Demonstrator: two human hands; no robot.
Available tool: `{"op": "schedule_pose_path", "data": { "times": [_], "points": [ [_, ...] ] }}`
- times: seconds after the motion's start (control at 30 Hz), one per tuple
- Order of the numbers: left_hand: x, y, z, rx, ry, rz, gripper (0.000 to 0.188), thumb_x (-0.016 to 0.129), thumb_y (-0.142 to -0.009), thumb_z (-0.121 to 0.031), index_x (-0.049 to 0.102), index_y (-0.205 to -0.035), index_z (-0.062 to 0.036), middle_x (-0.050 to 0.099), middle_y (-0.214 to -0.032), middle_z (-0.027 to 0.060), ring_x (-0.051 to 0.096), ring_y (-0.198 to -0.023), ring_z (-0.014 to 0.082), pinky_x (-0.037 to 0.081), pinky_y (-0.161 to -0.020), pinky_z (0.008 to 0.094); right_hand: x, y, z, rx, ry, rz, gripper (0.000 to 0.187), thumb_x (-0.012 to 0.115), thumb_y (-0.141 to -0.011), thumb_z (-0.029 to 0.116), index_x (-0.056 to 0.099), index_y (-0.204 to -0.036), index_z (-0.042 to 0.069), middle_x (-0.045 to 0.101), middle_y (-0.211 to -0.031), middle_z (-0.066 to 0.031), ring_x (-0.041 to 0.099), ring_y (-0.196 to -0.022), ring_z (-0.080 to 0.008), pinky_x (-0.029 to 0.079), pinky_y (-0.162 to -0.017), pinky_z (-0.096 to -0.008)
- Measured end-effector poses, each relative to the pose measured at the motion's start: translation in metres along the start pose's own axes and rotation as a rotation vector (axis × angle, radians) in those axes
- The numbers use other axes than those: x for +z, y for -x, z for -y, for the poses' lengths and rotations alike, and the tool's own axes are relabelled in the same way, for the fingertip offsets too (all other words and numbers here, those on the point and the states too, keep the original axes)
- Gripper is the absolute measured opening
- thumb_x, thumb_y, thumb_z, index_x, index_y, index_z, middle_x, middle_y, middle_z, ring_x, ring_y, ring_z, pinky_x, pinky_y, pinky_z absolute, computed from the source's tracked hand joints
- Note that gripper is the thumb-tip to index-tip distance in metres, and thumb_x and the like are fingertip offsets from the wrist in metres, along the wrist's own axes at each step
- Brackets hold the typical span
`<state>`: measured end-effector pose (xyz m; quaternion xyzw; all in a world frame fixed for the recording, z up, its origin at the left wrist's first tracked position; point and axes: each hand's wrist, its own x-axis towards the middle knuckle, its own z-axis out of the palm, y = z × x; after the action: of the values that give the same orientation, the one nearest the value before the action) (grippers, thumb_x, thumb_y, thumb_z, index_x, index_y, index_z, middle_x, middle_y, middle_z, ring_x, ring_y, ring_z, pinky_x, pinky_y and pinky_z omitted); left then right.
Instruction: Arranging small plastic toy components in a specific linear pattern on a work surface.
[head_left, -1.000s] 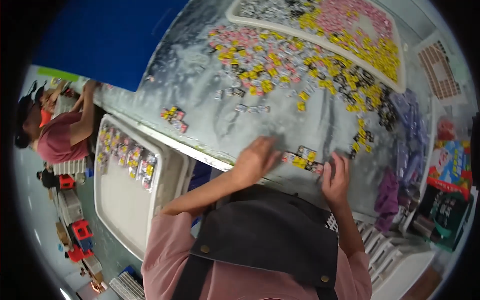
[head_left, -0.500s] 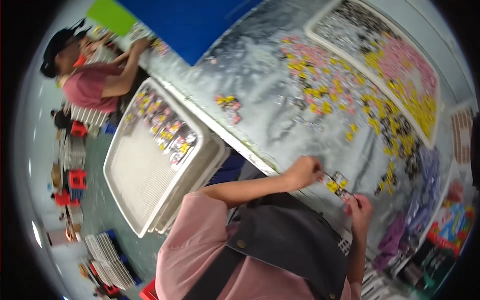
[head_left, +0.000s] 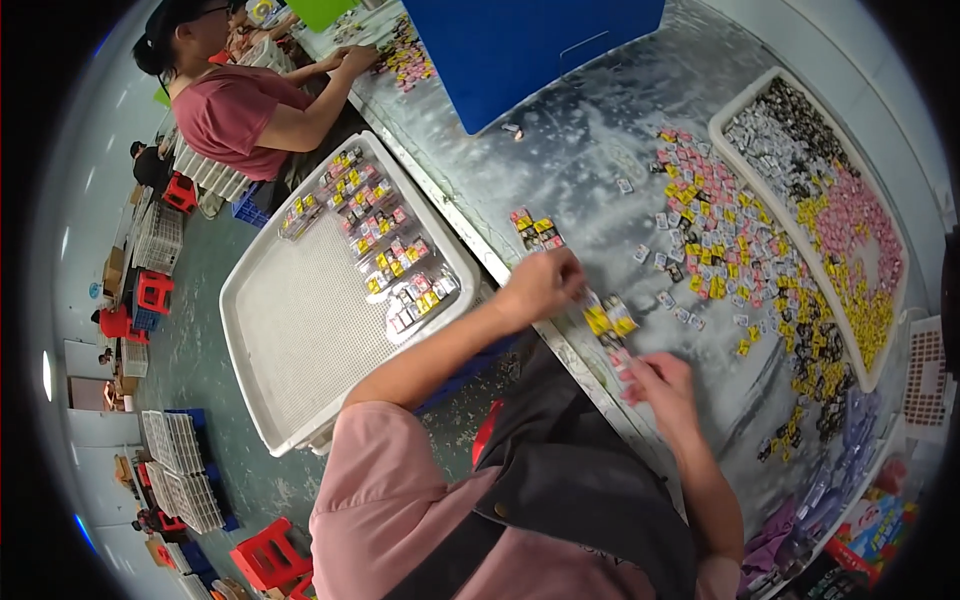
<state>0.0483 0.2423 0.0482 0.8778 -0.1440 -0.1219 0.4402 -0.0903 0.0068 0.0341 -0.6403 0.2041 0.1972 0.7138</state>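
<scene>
A short row of small flat square pieces (head_left: 606, 322) in yellow, black, white and pink stretches between my two hands, just inside the table's near edge. My left hand (head_left: 538, 288) is closed at the row's upper left end. At the lower right end, the thumb and fingers of my right hand (head_left: 662, 388) pinch a pinkish piece. Whether the pieces are joined cannot be made out. Beyond my left hand lies a small cluster of similar pieces (head_left: 538, 228). A wide spread of loose pieces (head_left: 735, 250) covers the table to the right.
At my left, a white tray (head_left: 290, 340) holds several clear-wrapped sets of pieces. A long white tray (head_left: 800, 240) of colour-sorted pieces stands far right. A blue box (head_left: 530, 65) rises at the back. A co-worker (head_left: 240, 115) sits at far left, near red stools (head_left: 270, 553).
The view has swung, so the table and trays appear shifted. My hands, with the row between them, now sit closer to the small cluster and the table edge.
</scene>
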Motion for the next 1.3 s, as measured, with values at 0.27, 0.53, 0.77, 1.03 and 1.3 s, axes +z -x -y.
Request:
{"op": "schedule_pose_path", "data": {
  "times": [0.27,0.53,0.77,1.03,1.3],
  "points": [
    [-0.078,-0.057,0.053,0.038,-0.194,-0.132,0.016,0.068,-0.084,-0.015,0.072,-0.089,-0.0007,0.073,-0.087,0.0187,0.071,-0.081,0.0358,0.056,-0.075,0.0433,0.088,-0.089,0.026,0.078,-0.130,0.160,0.024,0.061,-0.098,0.016,0.061,-0.104,-0.007,0.070,-0.089,-0.0140,0.069,-0.065,-0.0180,0.054,-0.053,-0.0270],
    [-0.075,-0.080,0.103,0.068,-0.289,-0.178,0.017,0.070,-0.086,-0.015,0.071,-0.091,0.0015,0.072,-0.084,0.0186,0.070,-0.077,0.0349,0.055,-0.072,0.0413,0.110,-0.116,0.031,0.174,-0.100,0.126,0.028,0.061,-0.099,0.022,0.061,-0.104,-0.006,0.071,-0.088,-0.0161,0.072,-0.065,-0.0217,0.057,-0.053,-0.0299],
    [-0.079,-0.079,0.104,0.008,-0.151,-0.143,0.021,0.071,-0.088,-0.016,0.070,-0.092,0.0044,0.071,-0.084,0.0204,0.070,-0.075,0.0318,0.054,-0.070,0.0388,0.109,-0.118,0.042,0.291,-0.025,0.187,0.035,0.067,-0.097,0.031,0.065,-0.105,-0.002,0.072,-0.089,-0.0178,0.073,-0.068,-0.0224,0.060,-0.059,-0.0314],
    [-0.081,-0.072,0.110,-0.064,-0.106,-0.249,0.022,0.069,-0.088,-0.015,0.069,-0.090,0.0065,0.071,-0.079,0.0205,0.070,-0.071,0.0298,0.055,-0.068,0.0391,0.105,-0.149,0.046,0.180,0.002,0.083,0.028,0.061,-0.101,0.023,0.062,-0.106,-0.005,0.071,-0.086,-0.0182,0.073,-0.068,-0.0260,0.060,-0.056,-0.0343],
    [-0.082,-0.057,0.116,-0.204,0.016,-0.242,0.029,0.067,-0.094,-0.018,0.066,-0.095,0.0109,0.069,-0.072,0.0137,0.065,-0.053,0.0171,0.052,-0.047,0.0310,0.088,-0.201,0.076,-0.024,0.267,-0.070,0.020,0.063,-0.097,0.019,0.065,-0.102,-0.001,0.068,-0.077,-0.0101,0.071,-0.062,-0.0191,0.057,-0.050,-0.0301]
  ]
}}
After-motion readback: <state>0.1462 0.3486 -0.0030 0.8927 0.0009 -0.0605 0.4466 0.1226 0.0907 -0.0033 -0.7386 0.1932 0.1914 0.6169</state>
